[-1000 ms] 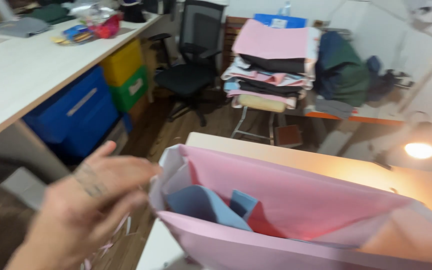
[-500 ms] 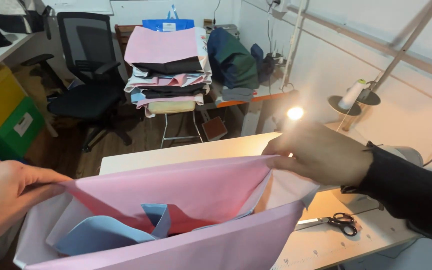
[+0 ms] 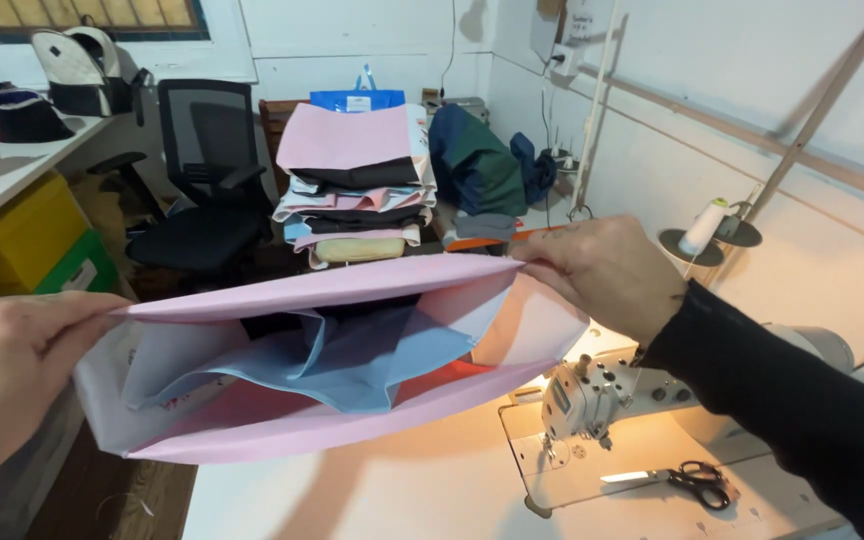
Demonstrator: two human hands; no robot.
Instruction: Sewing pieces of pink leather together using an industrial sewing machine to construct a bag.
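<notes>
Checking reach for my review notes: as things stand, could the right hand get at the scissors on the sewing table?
Probably not right away. The right hand is pinching one end of the pink bag, held open with the left hand. The scissors lie uncovered below the right forearm, so the path looks free once it lets go.

Ahead of me the white wall point(image 3: 752, 90) carries a slanting wooden batten point(image 3: 812, 125) and a socket with hanging cables point(image 3: 564, 62). Below it my pale desk point(image 3: 372, 490) glows warm under the small lamp of the sewing machine point(image 3: 592, 395), with black-handled scissors point(image 3: 687, 478) lying on its bed. A thread cone point(image 3: 702, 228) stands upright on its stand behind. Across the room a black office chair point(image 3: 202, 180) sits beside a tall stack of folded fabric point(image 3: 352, 185). To my left a white counter point(image 3: 12, 180) has yellow and green bins point(image 3: 32, 250) beneath it. The floor point(image 3: 122, 495) is dark wood.
</notes>
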